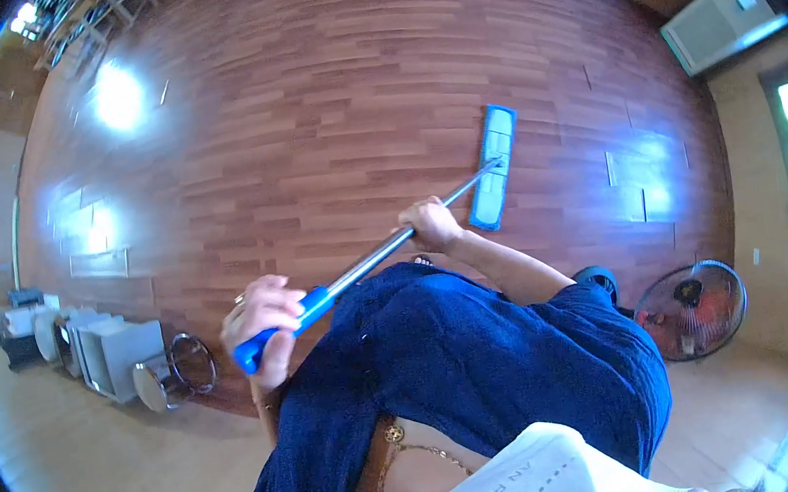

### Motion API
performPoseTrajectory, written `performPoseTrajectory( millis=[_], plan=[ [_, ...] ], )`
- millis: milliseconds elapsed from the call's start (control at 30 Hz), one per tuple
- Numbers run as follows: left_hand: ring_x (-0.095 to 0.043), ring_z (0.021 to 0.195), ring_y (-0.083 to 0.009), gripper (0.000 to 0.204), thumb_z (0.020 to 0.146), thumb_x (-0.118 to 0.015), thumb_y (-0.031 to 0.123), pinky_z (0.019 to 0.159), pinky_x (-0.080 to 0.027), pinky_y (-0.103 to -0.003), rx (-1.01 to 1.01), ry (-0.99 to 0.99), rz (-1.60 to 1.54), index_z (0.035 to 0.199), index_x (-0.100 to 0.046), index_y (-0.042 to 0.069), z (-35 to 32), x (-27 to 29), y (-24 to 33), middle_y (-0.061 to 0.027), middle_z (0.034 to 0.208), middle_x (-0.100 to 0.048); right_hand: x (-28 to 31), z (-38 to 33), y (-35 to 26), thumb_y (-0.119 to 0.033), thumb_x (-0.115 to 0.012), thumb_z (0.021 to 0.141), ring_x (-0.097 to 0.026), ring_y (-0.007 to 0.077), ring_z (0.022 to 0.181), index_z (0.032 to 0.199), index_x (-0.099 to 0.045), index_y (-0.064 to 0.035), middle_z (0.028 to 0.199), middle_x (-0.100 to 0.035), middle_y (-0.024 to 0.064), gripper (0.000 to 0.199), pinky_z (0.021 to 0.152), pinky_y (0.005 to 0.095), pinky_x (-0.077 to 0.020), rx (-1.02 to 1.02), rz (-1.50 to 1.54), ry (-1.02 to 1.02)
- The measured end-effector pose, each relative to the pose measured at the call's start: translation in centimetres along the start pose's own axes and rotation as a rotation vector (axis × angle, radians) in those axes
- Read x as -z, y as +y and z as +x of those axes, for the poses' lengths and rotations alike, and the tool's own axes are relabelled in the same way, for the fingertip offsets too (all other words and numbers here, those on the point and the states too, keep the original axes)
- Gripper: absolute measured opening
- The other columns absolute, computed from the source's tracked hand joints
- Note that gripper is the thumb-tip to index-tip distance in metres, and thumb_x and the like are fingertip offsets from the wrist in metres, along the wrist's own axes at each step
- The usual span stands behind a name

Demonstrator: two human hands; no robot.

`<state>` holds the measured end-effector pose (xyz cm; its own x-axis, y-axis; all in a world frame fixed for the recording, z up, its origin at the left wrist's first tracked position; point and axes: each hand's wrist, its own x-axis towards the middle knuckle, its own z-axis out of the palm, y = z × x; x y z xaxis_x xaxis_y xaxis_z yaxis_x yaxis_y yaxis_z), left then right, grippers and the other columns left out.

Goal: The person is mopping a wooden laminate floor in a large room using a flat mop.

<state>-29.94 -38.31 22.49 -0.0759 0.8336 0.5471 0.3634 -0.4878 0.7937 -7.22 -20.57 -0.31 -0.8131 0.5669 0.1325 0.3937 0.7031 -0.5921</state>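
A flat mop (349, 275) slants across in front of me, from lower left to upper right. My left hand (265, 327) is wrapped round the blue grip at the top end of its metal pole. Farther along the pole, my right hand (432, 225) is closed on the bare metal. The blue rectangular mop head (494, 167) lies on the wood-patterned floor (304, 140), right of the middle, its long side running away from me.
A standing fan (691, 309) is near on the right. At the left stand a round stool (152, 385), a grey box-like cabinet (123, 357) and other items. A large white air-conditioner-like unit (723, 19) is at the far right. Chairs and tables (92, 23) fill the far left corner.
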Motion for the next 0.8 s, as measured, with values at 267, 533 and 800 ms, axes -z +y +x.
performPoseTrajectory(
  millis=[267, 533, 800],
  plan=[
    [-0.063, 0.09, -0.0265, 0.013, 0.077, -0.072, 0.014, 0.084, -0.049, -0.039, 0.278, -0.355, -0.258, 0.08, -0.062, 0.005, 4.2, -9.3, -3.8, -0.0117, 0.09, -0.065, 4.7, -9.3, 8.3, -0.036, -0.067, 0.075, -0.06, 0.0333, 0.081, 0.064, -0.056, -0.0119, 0.071, -0.061, 0.008, 0.028, 0.072, 0.0479, -0.0412, -0.454, -0.038, 0.057],
    [-0.058, 0.106, -0.0253, 0.02, 0.073, -0.074, 0.009, 0.095, -0.041, -0.04, 0.381, -0.714, -0.404, 0.091, -0.065, 0.007, 7.0, -12.1, -6.7, -0.0103, 0.107, -0.064, 2.4, -15.3, 10.6, -0.031, -0.073, 0.073, -0.059, 0.032, 0.078, 0.063, -0.054, -0.0097, 0.07, -0.06, 0.0091, 0.03, 0.071, 0.0444, -0.0414, -0.658, -0.229, 0.387],
    [-0.058, 0.095, -0.0246, 0.019, 0.077, -0.074, 0.016, 0.087, -0.043, -0.039, 0.089, -0.77, -0.513, 0.089, -0.062, 0.006, 10.0, -14.3, -10.4, -0.0092, 0.097, -0.062, -0.4, -16.1, 17.4, -0.008, -0.077, 0.07, -0.058, 0.0326, 0.086, 0.085, -0.062, -0.0051, 0.081, -0.061, 0.0125, 0.021, 0.081, 0.0443, -0.0459, -0.503, -0.05, 0.731]
  ],
)
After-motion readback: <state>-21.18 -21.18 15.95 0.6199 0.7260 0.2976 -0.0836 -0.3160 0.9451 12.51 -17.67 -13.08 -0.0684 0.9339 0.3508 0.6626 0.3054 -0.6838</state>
